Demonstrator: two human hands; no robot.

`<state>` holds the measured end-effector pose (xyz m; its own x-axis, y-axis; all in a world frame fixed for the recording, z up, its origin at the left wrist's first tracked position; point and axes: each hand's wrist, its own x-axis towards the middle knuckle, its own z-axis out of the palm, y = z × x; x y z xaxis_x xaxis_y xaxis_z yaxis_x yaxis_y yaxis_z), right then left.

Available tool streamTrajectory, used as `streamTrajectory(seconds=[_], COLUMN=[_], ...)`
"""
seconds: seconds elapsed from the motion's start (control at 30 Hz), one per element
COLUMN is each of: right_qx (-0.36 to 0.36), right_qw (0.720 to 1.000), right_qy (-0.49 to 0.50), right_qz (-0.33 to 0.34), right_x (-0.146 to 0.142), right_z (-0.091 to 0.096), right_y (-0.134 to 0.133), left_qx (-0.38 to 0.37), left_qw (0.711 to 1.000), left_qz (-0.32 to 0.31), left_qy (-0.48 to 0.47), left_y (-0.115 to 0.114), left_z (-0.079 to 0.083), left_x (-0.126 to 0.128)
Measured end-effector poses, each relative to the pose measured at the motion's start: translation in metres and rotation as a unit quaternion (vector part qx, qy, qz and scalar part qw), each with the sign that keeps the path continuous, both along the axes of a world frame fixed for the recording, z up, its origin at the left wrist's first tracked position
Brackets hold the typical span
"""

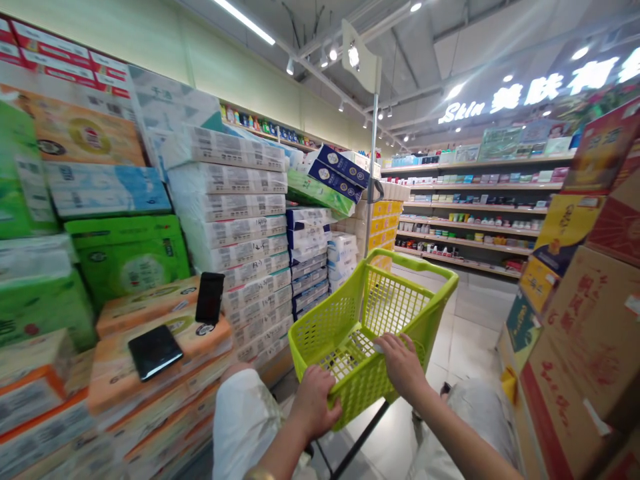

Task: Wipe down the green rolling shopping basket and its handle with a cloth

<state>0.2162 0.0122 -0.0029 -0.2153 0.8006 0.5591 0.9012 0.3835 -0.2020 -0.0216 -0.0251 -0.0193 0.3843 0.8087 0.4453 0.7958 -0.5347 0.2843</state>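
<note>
Gripping the cart (320, 320) at its near corner, left hand (316, 399) was closed; right hand (401, 363) gripped its right edge. Two phones (155, 353) lay on an orange pack (200, 348).

Bright ceiling lights (245, 21), glaring sign (546, 88), blurred side edges.

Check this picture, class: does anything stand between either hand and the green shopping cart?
Nothing visible does. The left hand grips the near rim of the green shopping cart, and the right hand touches the rim too. The two black devices lie off to the left, on orange packs.
</note>
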Motion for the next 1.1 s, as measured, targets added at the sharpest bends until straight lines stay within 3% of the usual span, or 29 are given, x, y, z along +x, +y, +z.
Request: streamTrajectory(seconds=[0.07,0.2,0.27,0.33,0.53,0.63,0.73,0.83,1.0,1.1], right_qx=[0.012,0.040,0.038,0.022,-0.009,0.000,0.016,0.015,-0.003,-0.005], right_qw=[1.000,0.997,0.994,0.995,0.998,0.999,1.000,0.998,1.000,0.999], right_qy=[0.009,-0.013,-0.040,-0.063,-0.034,-0.006,-0.014,-0.033,-0.016,0.006], right_qz=[0.001,0.069,0.089,0.080,-0.043,-0.040,0.011,0.048,-0.015,-0.044], right_x=[-0.010,-0.046,-0.050,-0.040,0.008,-0.003,-0.026,-0.030,-0.001,-0.005], right_z=[-0.004,-0.017,-0.018,-0.013,0.007,0.002,-0.008,-0.010,0.003,0.003], right_y=[-0.003,-0.016,-0.017,-0.013,0.005,0.001,-0.005,-0.005,0.002,0.000], left_qx=[-0.002,-0.004,-0.001,0.006,0.023,0.019,0.001,-0.024,-0.055,-0.063], left_qw=[1.000,1.000,1.000,1.000,0.999,1.000,1.000,0.999,0.997,0.996], left_qz=[-0.004,-0.012,-0.015,-0.016,-0.025,-0.021,-0.016,-0.014,-0.008,-0.001], left_qy=[0.000,0.002,0.005,0.005,-0.002,0.001,0.012,0.026,0.050,0.058], left_y=[0.001,0.005,0.006,0.007,0.007,0.008,0.011,0.013,0.015,0.014], left_z=[0.000,0.000,0.000,-0.001,-0.003,-0.001,0.003,0.007,0.014,0.017], left_x=[0.000,-0.002,-0.003,-0.005,-0.007,-0.008,-0.012,-0.018,-0.023,-0.023])
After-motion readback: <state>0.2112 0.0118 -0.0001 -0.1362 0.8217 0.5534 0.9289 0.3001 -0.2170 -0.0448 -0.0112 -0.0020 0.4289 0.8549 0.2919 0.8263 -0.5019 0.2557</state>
